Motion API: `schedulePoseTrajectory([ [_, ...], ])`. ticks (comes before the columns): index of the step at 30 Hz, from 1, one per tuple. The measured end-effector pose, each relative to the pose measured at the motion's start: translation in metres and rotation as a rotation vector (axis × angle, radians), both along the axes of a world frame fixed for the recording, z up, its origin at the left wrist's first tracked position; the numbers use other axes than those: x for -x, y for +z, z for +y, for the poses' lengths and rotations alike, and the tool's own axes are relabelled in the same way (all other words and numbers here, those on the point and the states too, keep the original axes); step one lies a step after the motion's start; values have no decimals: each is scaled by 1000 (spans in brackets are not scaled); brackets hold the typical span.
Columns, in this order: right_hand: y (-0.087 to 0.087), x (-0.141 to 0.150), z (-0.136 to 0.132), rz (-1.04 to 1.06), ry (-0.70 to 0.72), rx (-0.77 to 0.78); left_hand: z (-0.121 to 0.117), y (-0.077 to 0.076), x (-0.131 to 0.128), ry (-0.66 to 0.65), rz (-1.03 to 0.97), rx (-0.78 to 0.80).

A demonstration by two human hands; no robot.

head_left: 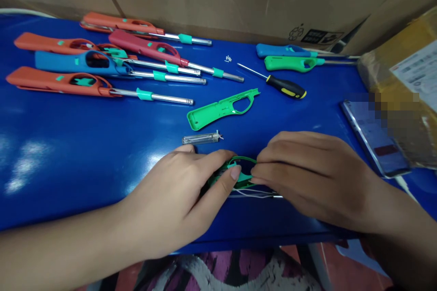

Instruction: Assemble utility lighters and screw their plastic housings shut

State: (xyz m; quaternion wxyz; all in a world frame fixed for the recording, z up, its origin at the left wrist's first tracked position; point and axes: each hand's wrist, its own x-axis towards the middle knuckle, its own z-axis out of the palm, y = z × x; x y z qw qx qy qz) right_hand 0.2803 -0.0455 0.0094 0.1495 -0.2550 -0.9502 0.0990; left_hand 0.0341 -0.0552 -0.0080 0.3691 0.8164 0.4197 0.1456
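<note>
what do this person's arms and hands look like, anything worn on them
The bare, slender left fingers and bare right fingers show no gloves or rings. No sleeve, watch or bracelet shows on the left forearm or right forearm. Purple, grey and black patterned cloth shows below.

Left grip (186, 184) and right grip (314, 173) palm-down, bent-fingered, close together

Left hand (184, 186) and right hand (317, 175) meet at a lighter shell (243, 186), near the front edge of a table (85, 168). Just beyond the left hand lies a tank (200, 138); behind that, a second shell half (216, 112). Farther off, leftward, five lighters (73, 62) lie grouped. Beyond the right hand: a screwdriver (286, 87), then two more lighters (290, 63). To its right, a phone (372, 138) beside a box (403, 70). Behind everything, a carton (218, 9).
</note>
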Motion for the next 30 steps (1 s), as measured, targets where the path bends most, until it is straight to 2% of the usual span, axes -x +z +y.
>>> schedulePoseTrajectory([
  [12, -4, -1, -1, 58, 25, 54, 1, -2, -1, 54, -7, 18],
  [17, -1, -3, -2, -5, 48, -2, 1, -2, -1, 61, 10, 16],
  [22, 4, -1, -2, 38, 94, -85, 1, -1, 0, 47, -31, 26],
  [27, 5, 0, -1, -11, 56, 26, -1, -4, 1, 40, -45, -20],
  [30, 7, 0, -1, 53, 41, 27, -2, -4, 2, 6, -68, -89],
])
